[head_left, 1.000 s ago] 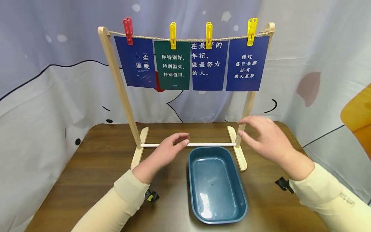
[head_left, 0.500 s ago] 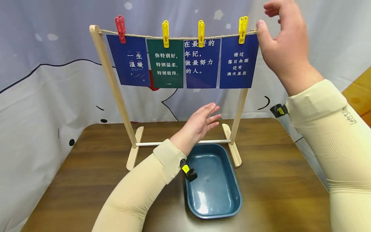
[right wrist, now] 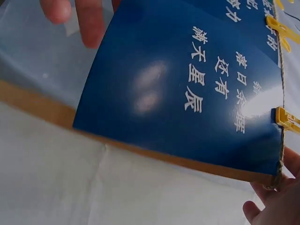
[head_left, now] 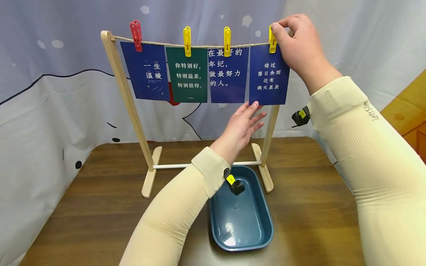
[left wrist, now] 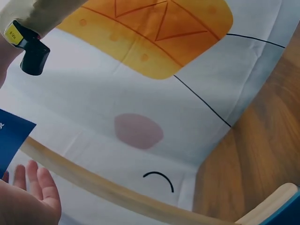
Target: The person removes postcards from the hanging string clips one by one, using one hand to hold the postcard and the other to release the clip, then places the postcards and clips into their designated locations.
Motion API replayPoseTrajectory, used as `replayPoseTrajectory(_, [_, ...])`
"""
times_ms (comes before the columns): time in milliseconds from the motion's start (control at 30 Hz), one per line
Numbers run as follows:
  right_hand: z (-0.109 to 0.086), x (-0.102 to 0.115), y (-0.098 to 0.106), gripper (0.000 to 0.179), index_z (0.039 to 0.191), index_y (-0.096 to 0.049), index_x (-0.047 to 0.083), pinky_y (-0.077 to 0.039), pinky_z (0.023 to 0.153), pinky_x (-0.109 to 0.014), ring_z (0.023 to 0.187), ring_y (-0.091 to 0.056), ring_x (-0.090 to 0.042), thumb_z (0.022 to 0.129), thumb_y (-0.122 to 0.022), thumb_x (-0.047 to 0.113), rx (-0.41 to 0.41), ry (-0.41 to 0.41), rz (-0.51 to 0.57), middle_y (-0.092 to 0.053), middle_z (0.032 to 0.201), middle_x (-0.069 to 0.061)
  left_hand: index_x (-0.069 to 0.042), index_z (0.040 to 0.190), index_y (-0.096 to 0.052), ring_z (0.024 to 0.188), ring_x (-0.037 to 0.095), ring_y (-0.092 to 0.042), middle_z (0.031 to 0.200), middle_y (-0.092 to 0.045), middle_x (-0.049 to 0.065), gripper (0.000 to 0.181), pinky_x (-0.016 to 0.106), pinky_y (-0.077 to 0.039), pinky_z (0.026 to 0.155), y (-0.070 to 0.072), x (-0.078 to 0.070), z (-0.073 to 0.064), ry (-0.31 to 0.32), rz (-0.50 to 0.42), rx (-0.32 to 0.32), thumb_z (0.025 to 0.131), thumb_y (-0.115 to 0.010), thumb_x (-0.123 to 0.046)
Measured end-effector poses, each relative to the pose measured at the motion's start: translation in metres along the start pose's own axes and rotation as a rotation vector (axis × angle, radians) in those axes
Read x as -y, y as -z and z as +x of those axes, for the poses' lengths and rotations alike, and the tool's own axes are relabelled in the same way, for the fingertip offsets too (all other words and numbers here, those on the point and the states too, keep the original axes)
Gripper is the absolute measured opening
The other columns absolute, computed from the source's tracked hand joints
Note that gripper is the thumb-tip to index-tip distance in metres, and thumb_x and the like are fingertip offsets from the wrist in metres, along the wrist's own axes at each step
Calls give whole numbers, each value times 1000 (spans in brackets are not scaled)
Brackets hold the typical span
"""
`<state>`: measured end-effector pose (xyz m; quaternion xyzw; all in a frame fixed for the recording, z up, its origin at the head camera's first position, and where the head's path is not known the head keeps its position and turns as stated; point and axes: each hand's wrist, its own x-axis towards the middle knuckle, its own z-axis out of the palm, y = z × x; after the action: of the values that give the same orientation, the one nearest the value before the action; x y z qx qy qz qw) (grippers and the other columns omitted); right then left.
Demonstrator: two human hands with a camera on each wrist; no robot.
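Observation:
My right hand (head_left: 304, 46) is at the rightmost yellow clothespin (head_left: 272, 40), thumb and fingers pinching its upper end. That clothespin fixes a dark blue card with white writing (head_left: 269, 79) to the twine (head_left: 216, 46). Just under this card is my left hand (head_left: 241, 123), palm turned up and fingers spread, its thumb at the card's lower edge. Whether the thumb touches the card I cannot tell. In the right wrist view the card (right wrist: 150, 93) is large, with left fingertips (right wrist: 89, 23) beside its lower edge.
A red clothespin (head_left: 136, 36) and two more yellow ones hold two blue cards and a green card (head_left: 187, 75). The wooden rack (head_left: 128, 99) stands on a brown table (head_left: 100, 207). A dark teal basin (head_left: 241, 246) sits below the cards, before a patterned curtain (head_left: 66, 111).
My right hand has risen from low over the table to the rightmost clothespin and now pinches it. The left hand has moved up and right to beneath the last blue card.

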<state>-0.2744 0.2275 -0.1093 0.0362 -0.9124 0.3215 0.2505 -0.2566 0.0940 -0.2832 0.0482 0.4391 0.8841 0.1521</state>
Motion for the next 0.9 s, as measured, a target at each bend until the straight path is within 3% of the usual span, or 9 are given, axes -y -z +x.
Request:
replayPoseTrajectory(100, [2,1,-1,51,134,-61,13,-37,105,-27,121,-44,-13,103,-43,48,12,-39,105,-43,142,1,-12,131,-58,98,18,-68,121,-69,7,34,39,-50,95,-1,-2,1,-16,12,-12,100,-61,-24])
replayPoseTrajectory(200, [3,3,0,47,130,-64,15,-42,98,-29,104,-51,-9,102,-46,49,31,-96,203,-46,131,5,-14,116,-66,94,17,-69,120,-69,10,20,36,-53,91,0,-4,1,-24,36,-20,99,-61,-24])
replayPoseTrajectory(333, [3,7,2,40,120,-66,19,-44,92,-31,87,-56,-11,100,-51,51,48,-172,324,-51,118,4,-14,112,-68,93,16,-69,126,-66,14,18,32,-54,86,2,-6,0,-32,58,-16,99,-61,-24])
replayPoseTrajectory(600, [4,10,6,36,121,-66,12,-41,95,-27,105,-46,-10,96,-65,38,23,-263,572,-52,119,4,-13,105,-68,87,15,-68,115,-70,12,13,31,-54,81,7,-4,0,-40,58,-44,99,-63,-22])
replayPoseTrajectory(733, [6,9,7,30,115,-70,9,-40,90,-25,101,-47,-11,94,-70,30,-42,-295,731,-55,108,2,-12,104,-68,85,14,-67,112,-70,12,12,29,-54,77,10,0,1,-46,74,-59,98,-64,-21])
replayPoseTrajectory(900, [11,11,11,23,109,-74,9,-28,98,-21,113,-41,-4,94,-70,25,-142,-330,878,-54,120,4,-12,108,-70,88,15,-68,107,-71,9,16,27,-55,75,15,5,0,-45,134,-43,97,-64,-23])
